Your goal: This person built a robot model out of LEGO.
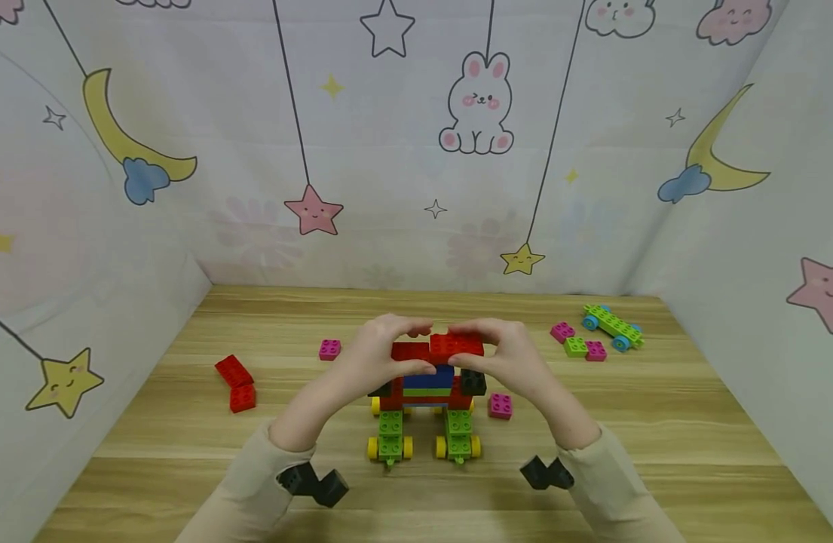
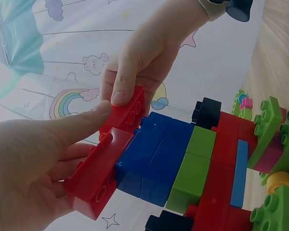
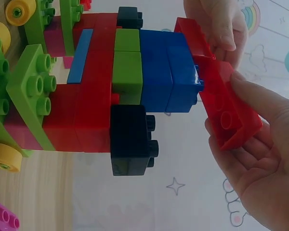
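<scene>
A tall toy-brick build stands mid-table, with blue bricks [image 2: 154, 159] above green bricks [image 3: 127, 72] and a wide red layer [image 3: 94, 91]. Its feet are green wheeled bases [image 1: 390, 436] with yellow wheels. At the top, my left hand [image 1: 372, 351] holds a red brick [image 2: 98, 173] between thumb and fingers. My right hand [image 1: 507, 354] pinches a second red brick [image 3: 231, 106], tilted, its hollow underside partly showing beside the blue studs. The two red bricks meet end to end. Black bricks [image 3: 130, 139] stick out at both sides.
Two red bricks [image 1: 234, 371] lie at the left. Pink bricks [image 1: 330, 349] sit left of the build and, as another pink brick [image 1: 500, 406], right of it. At the back right are a green wheeled base [image 1: 613, 326], a green brick [image 1: 575, 347] and more pink bricks. Patterned cloth [image 1: 402, 151] surrounds the table.
</scene>
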Demonstrator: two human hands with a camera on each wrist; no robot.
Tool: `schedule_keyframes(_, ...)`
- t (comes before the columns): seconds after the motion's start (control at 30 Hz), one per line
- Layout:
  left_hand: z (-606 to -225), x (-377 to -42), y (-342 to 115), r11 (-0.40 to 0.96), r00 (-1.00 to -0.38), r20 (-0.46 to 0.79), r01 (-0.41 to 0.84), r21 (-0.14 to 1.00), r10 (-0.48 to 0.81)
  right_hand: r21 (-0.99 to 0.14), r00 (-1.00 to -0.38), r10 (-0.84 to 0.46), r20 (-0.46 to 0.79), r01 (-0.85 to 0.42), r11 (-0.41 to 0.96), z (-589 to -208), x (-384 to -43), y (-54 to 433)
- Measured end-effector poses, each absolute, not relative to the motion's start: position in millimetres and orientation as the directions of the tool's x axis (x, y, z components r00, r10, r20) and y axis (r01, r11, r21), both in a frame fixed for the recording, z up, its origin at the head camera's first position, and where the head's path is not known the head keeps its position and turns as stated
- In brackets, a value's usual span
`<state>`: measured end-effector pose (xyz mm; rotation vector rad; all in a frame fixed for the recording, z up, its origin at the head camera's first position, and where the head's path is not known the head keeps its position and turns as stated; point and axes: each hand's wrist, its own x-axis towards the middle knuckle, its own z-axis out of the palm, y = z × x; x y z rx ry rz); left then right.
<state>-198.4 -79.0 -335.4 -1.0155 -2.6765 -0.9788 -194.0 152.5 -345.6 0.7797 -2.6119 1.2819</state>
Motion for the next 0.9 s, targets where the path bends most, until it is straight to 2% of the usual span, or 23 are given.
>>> schedule_keyframes(0.4, -336.4, -201.0, -81.6, 0.573, -0.791, 0.230, 0.580, 0.579, 0.567, -0.700, -0.850, -0.407, 0.334, -0.513, 0.497, -353.8, -197.0, 152.9)
schedule_keyframes(0.9, -341.4, -203.2, -82.4, 0.588, -0.798, 0.224, 0.573, 0.571, 0.560, -0.715, -0.837, -0.441, 0.325, -0.522, 0.465, -355.1, -197.5, 153.3)
